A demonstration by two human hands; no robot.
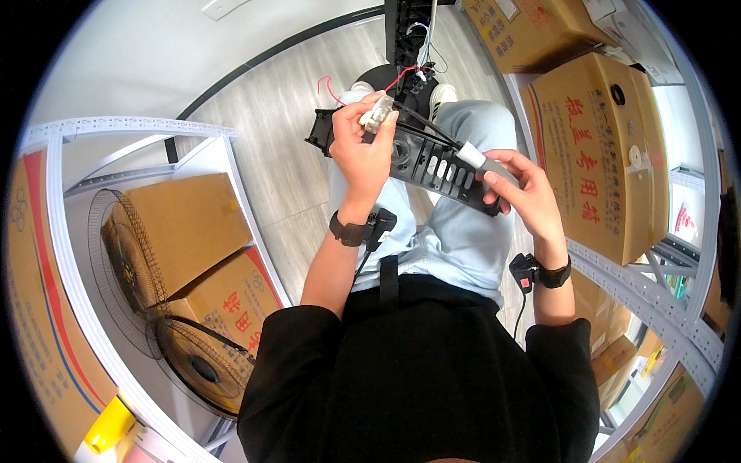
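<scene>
My left hand pinches a small whitish, partly clear part above the far left of my lap. A thin red wire curls up beside it. My right hand is closed around the grey handle of a tool with a white collar. Dark slender lengths run from the collar toward the small part; whether they are a shaft or cables I cannot tell. Beneath both hands, a long black plastic panel with several pale oval buttons lies tilted across my thighs. The right fingertips are close to its right end.
A black upright frame with loose wires stands beyond my knees. Metal shelving holding cardboard boxes rises on the right. On the left, wire fan guards lean by a shelf with more boxes. Both wrists wear black straps with cabled devices.
</scene>
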